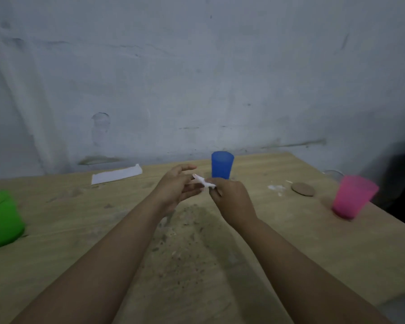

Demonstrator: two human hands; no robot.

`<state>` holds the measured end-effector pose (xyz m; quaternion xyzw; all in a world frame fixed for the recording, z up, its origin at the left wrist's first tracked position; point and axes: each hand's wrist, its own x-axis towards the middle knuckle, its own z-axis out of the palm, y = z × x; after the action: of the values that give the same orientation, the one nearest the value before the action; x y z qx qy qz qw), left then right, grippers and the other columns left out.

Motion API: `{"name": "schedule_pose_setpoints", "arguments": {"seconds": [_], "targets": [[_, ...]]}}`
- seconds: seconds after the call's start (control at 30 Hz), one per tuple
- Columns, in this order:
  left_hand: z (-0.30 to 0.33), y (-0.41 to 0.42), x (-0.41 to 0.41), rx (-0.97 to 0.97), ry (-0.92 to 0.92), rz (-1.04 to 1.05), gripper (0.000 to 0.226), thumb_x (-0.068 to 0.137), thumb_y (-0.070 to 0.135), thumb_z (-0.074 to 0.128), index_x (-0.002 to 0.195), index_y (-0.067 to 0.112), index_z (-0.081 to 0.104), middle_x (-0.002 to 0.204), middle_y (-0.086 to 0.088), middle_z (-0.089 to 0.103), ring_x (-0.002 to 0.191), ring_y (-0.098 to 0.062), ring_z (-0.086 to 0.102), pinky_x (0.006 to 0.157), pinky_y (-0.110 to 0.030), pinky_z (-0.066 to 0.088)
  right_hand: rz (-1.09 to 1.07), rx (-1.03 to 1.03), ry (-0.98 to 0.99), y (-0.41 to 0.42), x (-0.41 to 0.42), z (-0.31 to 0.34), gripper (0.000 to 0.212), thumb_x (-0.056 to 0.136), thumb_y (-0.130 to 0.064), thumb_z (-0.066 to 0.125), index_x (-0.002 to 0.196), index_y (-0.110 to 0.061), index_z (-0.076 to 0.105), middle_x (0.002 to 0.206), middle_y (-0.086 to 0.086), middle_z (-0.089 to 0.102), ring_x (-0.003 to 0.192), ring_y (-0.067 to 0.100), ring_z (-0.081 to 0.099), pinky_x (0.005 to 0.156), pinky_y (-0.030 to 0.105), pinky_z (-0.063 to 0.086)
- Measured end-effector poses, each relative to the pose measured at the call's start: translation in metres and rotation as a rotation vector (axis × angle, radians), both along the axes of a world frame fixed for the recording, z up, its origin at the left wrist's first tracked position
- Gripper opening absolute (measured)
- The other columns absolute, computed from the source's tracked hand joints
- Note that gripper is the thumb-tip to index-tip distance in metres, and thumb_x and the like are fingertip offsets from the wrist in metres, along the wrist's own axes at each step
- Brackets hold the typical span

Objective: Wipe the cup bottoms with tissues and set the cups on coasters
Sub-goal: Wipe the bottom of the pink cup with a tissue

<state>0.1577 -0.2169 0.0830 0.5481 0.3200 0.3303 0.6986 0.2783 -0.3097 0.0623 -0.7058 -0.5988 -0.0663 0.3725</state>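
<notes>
The hands met above the middle of the desk [80,230]: the right hand [232,202] pinched a small white scrap of tissue [205,182] between curled fingertips, while the left hand [175,190] lay just beside it with fingers loosely extended, touching or nearly touching the scrap — contact could not be made out. Neither hand held a cup. The blue cup [222,164] stood upright just behind the hands, the green cup [1,218] stood far to the left, and the pink cup [352,197] stood to the right, tilted by the wide lens or blurred. One round brown coaster [302,189] lay bare between the blue and pink cups, with white tissue bits [276,188] beside it. A folded white tissue sheet [116,175] rested near the desk's far edge. Whether any cup sat on a coaster could not be told; none showed beneath them. By that evidence the work looked early or midway — at least one coaster unfilled, and wiping apparently being prepared.
</notes>
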Motion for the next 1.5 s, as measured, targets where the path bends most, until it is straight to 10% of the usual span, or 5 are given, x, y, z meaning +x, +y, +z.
{"name": "schedule_pose_setpoints", "arguments": {"seconds": [0.1, 0.33, 0.83, 1.13, 1.5], "targets": [[-0.003, -0.015, 0.015, 0.288, 0.24, -0.118, 0.029, 0.089, 0.006, 0.057, 0.11, 0.026, 0.058, 0.111, -0.002, 0.066, 0.097, -0.018, 0.062, 0.08, -0.03, 0.047, -0.122, -0.021, 0.342, -0.022, 0.014, 0.005, 0.026, 0.087, -0.015, 0.051, 0.066, -0.001, 0.053, 0.059, 0.01, 0.049, 0.057, 0.022, 0.044, 0.05, 0.028, 0.027], [-0.008, -0.058, 0.041, 0.241, 0.151, -0.121, 0.019, 0.09, 0.008, 0.059, 0.106, -0.003, 0.06, 0.104, -0.016, 0.066, 0.087, -0.023, 0.065, 0.081, -0.035, 0.057, -0.075, -0.07, 0.79, -0.074, 0.045, 0.014, 0.018, 0.085, -0.013, 0.053, 0.095, -0.014, 0.067, 0.097, 0.01, 0.07, 0.089, 0.027, 0.065, 0.076, 0.042, 0.056], [-0.04, -0.129, 0.124, 0.304, 0.146, -0.243, 0.004, 0.086, 0.007, 0.064, 0.089, 0.005, 0.067, 0.089, -0.011, 0.069, 0.077, -0.017, 0.068, 0.062, -0.021, 0.056, -0.006, -0.167, 0.971, -0.154, 0.129, 0.001, 0.021, 0.085, -0.009, 0.06, 0.073, -0.018, 0.075, 0.076, 0.0, 0.074, 0.067, 0.012, 0.068, 0.05, 0.023, 0.05], [-0.057, -0.156, 0.229, 0.417, 0.184, -0.295, 0.014, 0.082, -0.003, 0.063, 0.085, 0.01, 0.065, 0.071, -0.005, 0.063, 0.064, -0.011, 0.064, 0.059, -0.02, 0.055, -0.349, -0.046, 1.128, -0.21, 0.221, -0.01, 0.017, 0.087, -0.004, 0.055, 0.1, -0.001, 0.065, 0.086, 0.016, 0.064, 0.067, 0.023, 0.06, 0.054, 0.025, 0.048], [-0.068, -0.155, 0.345, 0.605, 0.359, -0.238, 0.098, 0.068, 0.021, 0.082, 0.145, 0.008, 0.024, 0.144, -0.011, 0.04, 0.132, -0.023, 0.038, 0.097, -0.026, 0.034, -0.632, 0.1, 0.998, -0.208, 0.315, -0.021, 0.012, 0.079, -0.003, 0.06, 0.083, -0.007, 0.07, 0.09, 0.022, 0.066, 0.088, 0.036, 0.063, 0.074, 0.044, 0.053]]}}
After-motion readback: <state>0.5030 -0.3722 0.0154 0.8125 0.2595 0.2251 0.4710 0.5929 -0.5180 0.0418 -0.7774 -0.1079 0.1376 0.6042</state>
